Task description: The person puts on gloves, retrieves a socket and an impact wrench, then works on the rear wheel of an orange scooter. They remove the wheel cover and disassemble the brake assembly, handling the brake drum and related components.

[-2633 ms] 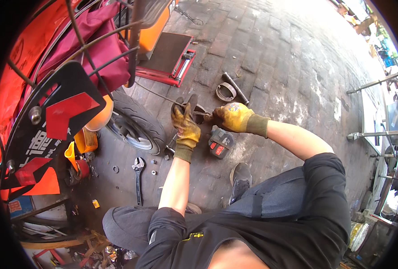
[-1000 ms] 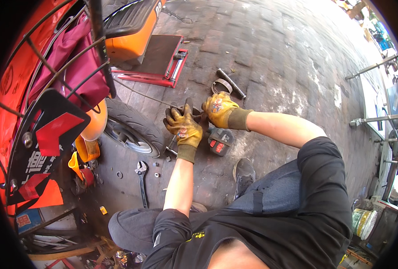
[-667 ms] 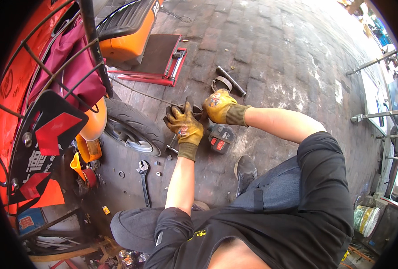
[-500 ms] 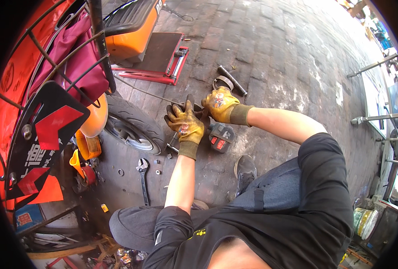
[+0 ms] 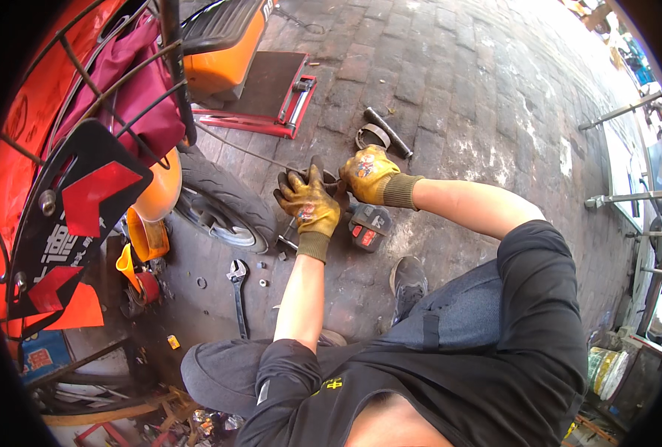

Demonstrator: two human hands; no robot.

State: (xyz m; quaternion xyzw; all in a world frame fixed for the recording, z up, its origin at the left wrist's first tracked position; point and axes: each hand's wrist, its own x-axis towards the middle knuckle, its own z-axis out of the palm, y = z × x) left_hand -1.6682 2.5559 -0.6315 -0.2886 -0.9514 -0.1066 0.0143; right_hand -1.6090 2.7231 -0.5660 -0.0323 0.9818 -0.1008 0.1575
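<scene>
My left hand, in a dirty yellow work glove, lies with bent, parted fingers over a dark round part at the end of a thin cable. Pressed against the right side of that part, my right hand wears a matching glove. Its fingers are closed, and what they pinch is hidden. Just below the hands is a black and red battery pack, apparently of a cordless tool. A metal rod sticks out beside my left wrist. Beyond my right hand lie a metal ring and a thick metal bar.
A wheel with a black tyre stands at left, near a rack with a maroon cloth. An adjustable wrench, a nut and a washer lie on the floor. Farther off is a red-framed stand.
Both hands stay almost where they were on the dark round part. The view has shifted slightly, and no object has visibly been picked up or put down.
</scene>
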